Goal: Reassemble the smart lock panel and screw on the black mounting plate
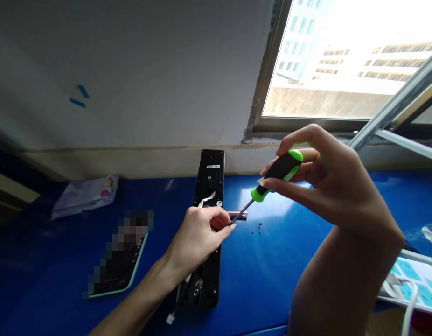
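My right hand grips the black and green handle of a screwdriver, its shaft slanting down to the left. At the screwdriver's tip, the thumb and fingers of my left hand are pinched together; whether a small screw sits between them is hidden. Beneath the left hand lies a long black panel, probably a door lock part, with metal posts, a white strip and a cable ending in a white connector. A shiny metal handle sticks out from the panel's right side.
Several tiny dark screws lie on the blue table right of the panel. A phone and a tissue pack are at left. A power strip with a white cable and a metal frame stand at right.
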A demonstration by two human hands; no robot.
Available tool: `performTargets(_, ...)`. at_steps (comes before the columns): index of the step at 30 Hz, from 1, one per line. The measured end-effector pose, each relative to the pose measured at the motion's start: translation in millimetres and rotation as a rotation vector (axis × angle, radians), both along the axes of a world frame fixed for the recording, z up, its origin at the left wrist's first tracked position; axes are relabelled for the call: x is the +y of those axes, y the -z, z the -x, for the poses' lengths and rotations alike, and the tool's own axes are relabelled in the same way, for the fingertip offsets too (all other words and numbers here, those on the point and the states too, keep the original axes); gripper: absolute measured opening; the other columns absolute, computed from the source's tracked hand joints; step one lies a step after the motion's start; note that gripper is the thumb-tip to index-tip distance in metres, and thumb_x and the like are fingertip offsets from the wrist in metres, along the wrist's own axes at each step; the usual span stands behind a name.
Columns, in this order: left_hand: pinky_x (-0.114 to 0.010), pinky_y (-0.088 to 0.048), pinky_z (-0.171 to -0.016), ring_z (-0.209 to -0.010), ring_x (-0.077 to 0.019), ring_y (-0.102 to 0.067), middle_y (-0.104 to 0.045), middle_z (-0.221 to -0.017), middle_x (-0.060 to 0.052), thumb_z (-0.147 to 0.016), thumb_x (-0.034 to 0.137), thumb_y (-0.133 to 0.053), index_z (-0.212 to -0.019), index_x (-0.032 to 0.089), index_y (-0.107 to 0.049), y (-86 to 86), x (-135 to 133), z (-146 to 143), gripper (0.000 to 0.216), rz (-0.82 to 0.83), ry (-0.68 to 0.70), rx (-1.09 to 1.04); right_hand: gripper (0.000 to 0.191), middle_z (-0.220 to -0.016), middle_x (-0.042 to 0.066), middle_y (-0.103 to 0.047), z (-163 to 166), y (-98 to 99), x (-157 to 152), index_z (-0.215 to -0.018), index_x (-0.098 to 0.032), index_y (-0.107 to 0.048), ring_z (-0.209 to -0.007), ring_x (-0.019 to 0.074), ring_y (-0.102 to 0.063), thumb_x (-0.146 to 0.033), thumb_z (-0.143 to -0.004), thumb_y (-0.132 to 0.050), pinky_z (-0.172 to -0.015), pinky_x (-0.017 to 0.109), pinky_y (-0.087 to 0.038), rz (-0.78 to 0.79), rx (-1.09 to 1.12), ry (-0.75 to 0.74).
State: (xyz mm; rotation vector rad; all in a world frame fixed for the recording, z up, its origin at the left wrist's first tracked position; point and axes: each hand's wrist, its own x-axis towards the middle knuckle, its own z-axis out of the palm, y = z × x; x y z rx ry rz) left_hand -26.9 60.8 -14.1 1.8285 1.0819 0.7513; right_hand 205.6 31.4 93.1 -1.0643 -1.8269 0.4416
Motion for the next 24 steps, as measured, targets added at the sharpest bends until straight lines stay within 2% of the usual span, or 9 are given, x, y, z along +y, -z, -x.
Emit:
performTargets(7,-0.026,-0.058,-0.064,-0.067,-0.0186,-0.076,-0.079,-0.072,-0.001,-0.082,0.029,-0.076,-0.074,0.02,-0.076,-4.7,3.4,-2.4,0.012,-0.036,-0.034,0.089,0.039,-0.081,-0.004,-0.079,7.6,-1.4,-0.4,-0.103,-0.026,-0.062,-0.074,0.0205,-0.083,-0.034,-0.079,-0.092,-0.067,0.029,-0.074,-0.028,-0.064,0.081)
performTargets(13,-0.026,-0.053,-0.059,-0.063,-0.0194,-0.074,-0.078,-0.069,-0.001,-0.083,0.023,-0.073,-0.071,0.021,-0.074,-9.1,7.0,-4.1,0.012,-0.093,-0.014,0.236,0.037,-0.087,-0.002,-0.079,25.8,-6.2,-5.3,-0.103,-0.025,-0.063,-0.079,0.0201,-0.082,-0.031,-0.081,-0.092,-0.07,0.029,-0.074,-0.088,-0.141,0.059)
performTargets(19,-0.027,-0.047,-0.058,-0.059,-0.0171,-0.069,-0.077,-0.07,0.001,-0.086,0.023,-0.072,-0.073,0.022,-0.074,-13.9,5.3,0.6,0.013,-0.175,-0.034,0.225,0.037,-0.085,-0.002,-0.078,33.4,-2.5,1.0,-0.106,-0.027,-0.066,-0.079,0.0211,-0.081,-0.034,-0.081,-0.092,-0.07,0.034,-0.074,-0.19,-0.103,0.112)
performTargets(22,-0.028,-0.043,-0.057,-0.059,-0.0167,-0.066,-0.078,-0.075,0.0,-0.089,0.023,-0.071,-0.075,0.022,-0.074,-16.6,5.4,3.3,0.014,-0.218,-0.057,0.28,0.039,-0.101,0.001,-0.081,37.6,3.6,6.8,-0.114,-0.027,-0.071,-0.09,0.0231,-0.082,-0.032,-0.082,-0.092,-0.077,0.038,-0.074,-0.271,-0.055,0.124)
performTargets(24,-0.028,-0.043,-0.058,-0.061,-0.0174,-0.066,-0.078,-0.078,-0.001,-0.09,0.024,-0.072,-0.075,0.022,-0.074,-18.2,6.2,4.0,0.016,-0.225,-0.07,0.319,0.047,-0.117,0.003,-0.081,40.7,8.7,9.3,-0.126,-0.028,-0.071,-0.098,0.0248,-0.082,-0.029,-0.084,-0.091,-0.083,0.04,-0.075,-0.284,-0.032,0.086)
